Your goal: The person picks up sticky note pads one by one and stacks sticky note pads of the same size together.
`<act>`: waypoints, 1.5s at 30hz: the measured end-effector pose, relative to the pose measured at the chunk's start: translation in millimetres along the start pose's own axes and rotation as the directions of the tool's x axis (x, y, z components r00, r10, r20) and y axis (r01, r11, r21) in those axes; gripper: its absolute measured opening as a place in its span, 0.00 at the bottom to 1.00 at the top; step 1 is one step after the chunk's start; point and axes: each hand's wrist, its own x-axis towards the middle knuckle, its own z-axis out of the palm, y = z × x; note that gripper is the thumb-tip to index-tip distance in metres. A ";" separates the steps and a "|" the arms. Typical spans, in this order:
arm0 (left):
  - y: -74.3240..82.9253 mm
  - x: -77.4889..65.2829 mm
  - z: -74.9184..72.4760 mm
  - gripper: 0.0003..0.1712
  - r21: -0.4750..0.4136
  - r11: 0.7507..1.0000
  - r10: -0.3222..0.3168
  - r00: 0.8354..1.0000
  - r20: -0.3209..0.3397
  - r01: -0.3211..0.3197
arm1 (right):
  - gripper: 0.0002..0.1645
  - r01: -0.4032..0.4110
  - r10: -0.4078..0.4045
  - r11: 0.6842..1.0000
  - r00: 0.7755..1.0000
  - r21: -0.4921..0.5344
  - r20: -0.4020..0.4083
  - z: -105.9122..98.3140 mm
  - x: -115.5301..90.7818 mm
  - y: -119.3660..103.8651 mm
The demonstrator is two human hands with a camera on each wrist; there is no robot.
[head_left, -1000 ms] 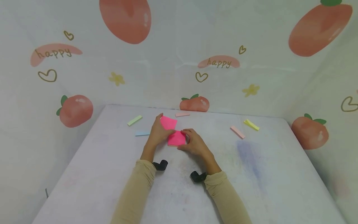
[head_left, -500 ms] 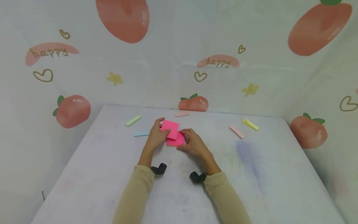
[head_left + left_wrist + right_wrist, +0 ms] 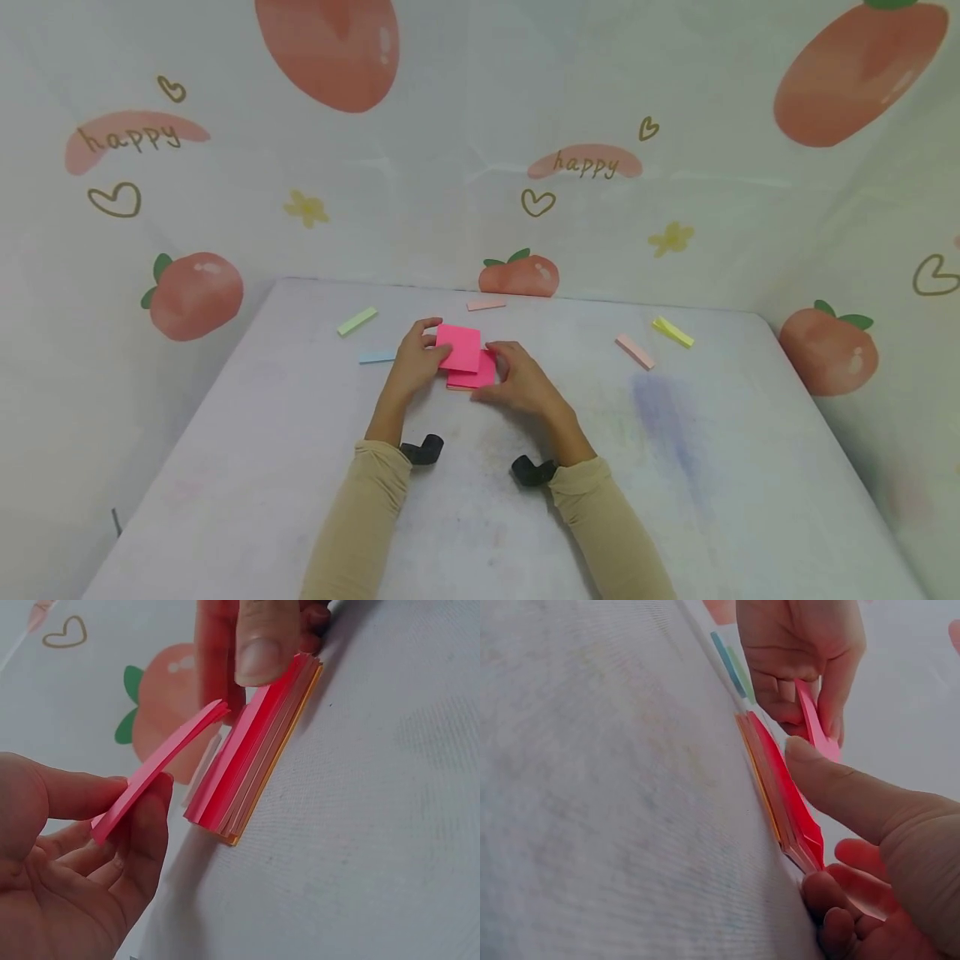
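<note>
My left hand [image 3: 414,362] pinches a thin batch of bright pink sticky notes [image 3: 461,347] between thumb and fingers. The batch is raised and tilted, overlapping a thicker sticky note pad [image 3: 486,372] in the head view. From the left wrist, a gap shows between the pinched notes [image 3: 160,759] and the pad [image 3: 251,742]. Hot pink sheets top this pad, with paler layers under them and an orange one at the bottom. My right hand [image 3: 527,387] holds the pad at its right side, thumb at the near corner and fingers at the far one.
Paper strips lie around on the white table [image 3: 480,517]: green [image 3: 357,322] and blue [image 3: 377,357] at left, pink [image 3: 486,306] at the back, pink [image 3: 635,352] and yellow [image 3: 672,332] at right. A fruit-patterned backdrop [image 3: 420,183] rises behind.
The left hand's pinched pink notes have come nearer and to the right, from behind the pad to partly over it. Its thumb has shifted left off the pad. The right hand stays nearly still.
</note>
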 end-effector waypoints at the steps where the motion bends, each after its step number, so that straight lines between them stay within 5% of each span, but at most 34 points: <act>1: -0.3 -0.2 0.0 0.33 -0.003 1.000 0.004 1.000 0.003 -0.004 | 0.51 -0.004 0.004 1.000 1.000 0.003 -0.008 -0.6 -0.2 0.6; 9: 1.1 -3.3 -0.1 0.33 -0.036 0.999 0.034 0.997 0.063 -0.031 | 0.50 0.051 -0.048 0.998 0.995 0.034 -0.088 -2.5 1.4 3.7; 24: 0.3 -4.8 1.7 0.30 -0.073 0.997 0.035 0.996 0.079 -0.029 | 0.37 0.139 -0.138 0.990 0.986 0.009 -0.097 -2.5 2.8 0.9; 37: 0.1 -4.8 1.6 0.21 -0.111 0.994 0.022 0.998 0.055 -0.016 | 0.24 0.067 -0.051 0.991 0.989 0.111 -0.142 -3.7 2.0 -1.2; 45: 0.5 -6.4 0.7 0.20 -0.176 0.984 0.021 0.997 0.076 -0.007 | 0.25 -0.035 0.046 0.963 0.998 0.268 -0.036 -8.8 0.6 -1.8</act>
